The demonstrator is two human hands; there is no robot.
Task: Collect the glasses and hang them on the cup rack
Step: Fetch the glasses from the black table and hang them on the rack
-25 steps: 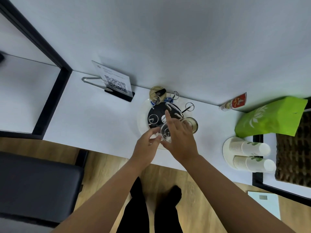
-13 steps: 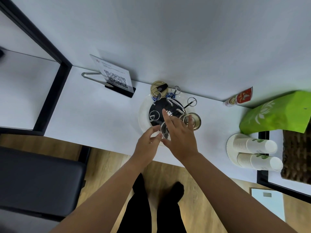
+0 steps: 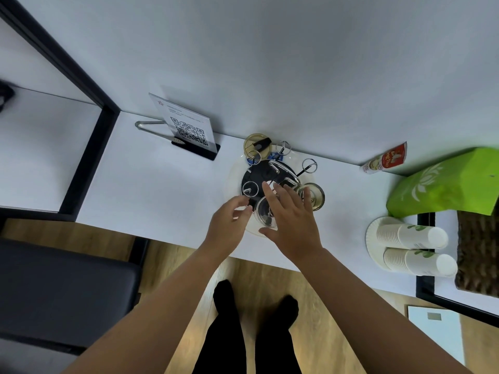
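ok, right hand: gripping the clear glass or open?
Open: right hand fingers lie straight over the clear glass, no curl around it.

Three glasses [image 3: 266, 214], one cup rack [image 3: 270, 176], two paper-cup stacks [image 3: 410, 234], two hands [image 3: 290, 220]

Bare forearms, no sleeves; black trousers [image 3: 229, 333], black socks.

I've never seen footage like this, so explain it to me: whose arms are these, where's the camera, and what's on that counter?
The camera sits on a person's head, looking down past their own arms to the floor. On the white counter stands a cup rack with metal hooks. Both hands hover around a clear glass at the rack: left hand and right hand, fingers relaxed, no firm grip visible. Nearby lie a QR-code sign, stacked paper cups and a green bag.
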